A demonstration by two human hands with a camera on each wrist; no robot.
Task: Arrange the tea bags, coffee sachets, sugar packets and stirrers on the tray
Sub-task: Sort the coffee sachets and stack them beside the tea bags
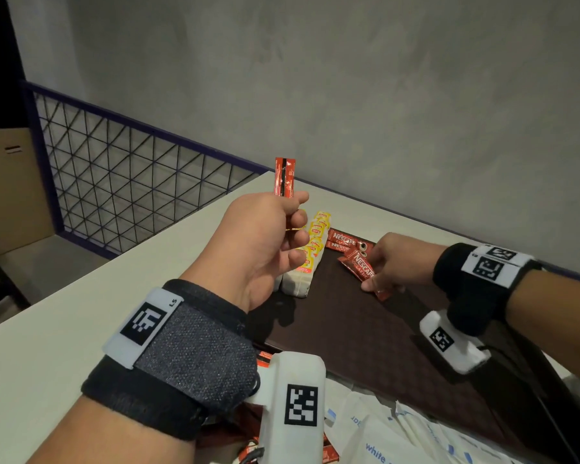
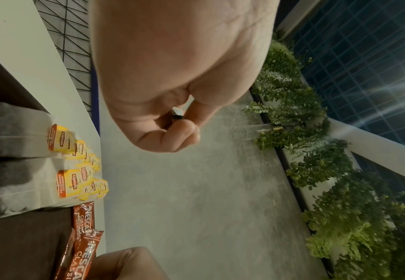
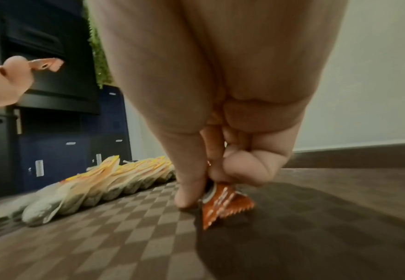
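A red coffee sachet point(image 1: 284, 177) is held upright above the white surface point(image 1: 81, 303) by the left hand point(image 1: 265, 249), its fingers point(image 1: 297, 217) curled round the lower end. The tea bags point(image 1: 310, 259) are stacked in a row along the far left edge of the dark tray point(image 1: 365, 336). Two coffee sachets point(image 1: 344, 241) lie just right of them. A third sachet point(image 1: 362, 267) is pinched against the tray by the right hand point(image 1: 397, 262). White sugar packets point(image 1: 382, 440) lie at the near edge.
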